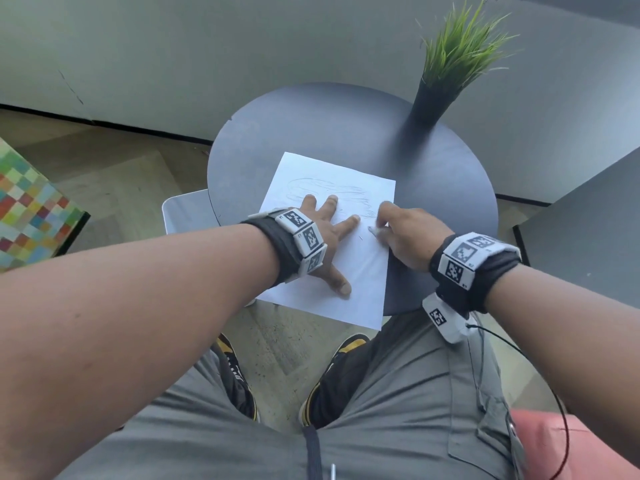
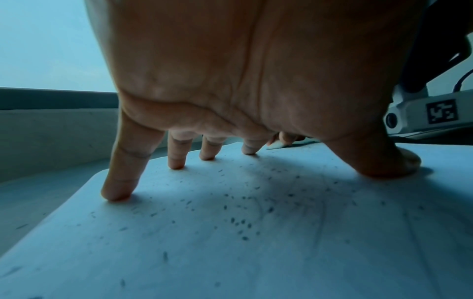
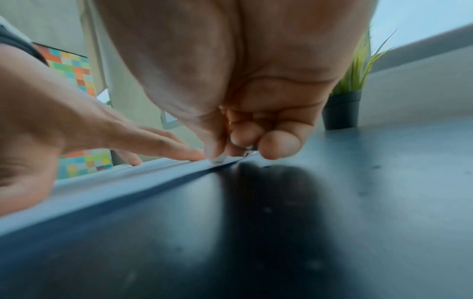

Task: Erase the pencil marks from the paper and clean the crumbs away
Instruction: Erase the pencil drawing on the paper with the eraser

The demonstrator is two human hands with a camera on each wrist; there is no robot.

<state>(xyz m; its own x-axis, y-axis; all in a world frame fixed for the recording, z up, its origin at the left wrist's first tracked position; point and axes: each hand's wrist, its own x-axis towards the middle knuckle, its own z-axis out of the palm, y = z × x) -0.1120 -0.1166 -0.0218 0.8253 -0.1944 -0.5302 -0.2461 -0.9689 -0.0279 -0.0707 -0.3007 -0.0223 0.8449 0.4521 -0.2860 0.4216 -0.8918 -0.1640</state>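
Note:
A white sheet of paper (image 1: 360,271) lies on the round dark table (image 1: 311,133), its near corner hanging over the table's edge. Faint pencil scribbles (image 1: 332,188) cover its far half. My left hand (image 1: 329,230) lies flat with fingers spread, pressing the sheet down. Dark eraser crumbs (image 2: 240,220) are scattered on the paper (image 2: 256,252) under that palm. My right hand (image 1: 398,230) pinches a small white eraser (image 1: 374,231) with curled fingers at the sheet's right edge, close to my left index finger. In the right wrist view the eraser (image 3: 219,160) touches the paper's edge (image 3: 128,182).
A black pot with green grass-like plant (image 1: 433,102) stands at the table's far right. A grey surface (image 1: 588,230) lies to the right, a multicoloured checked block (image 1: 31,209) to the left. My knees and shoes are below the table's near edge.

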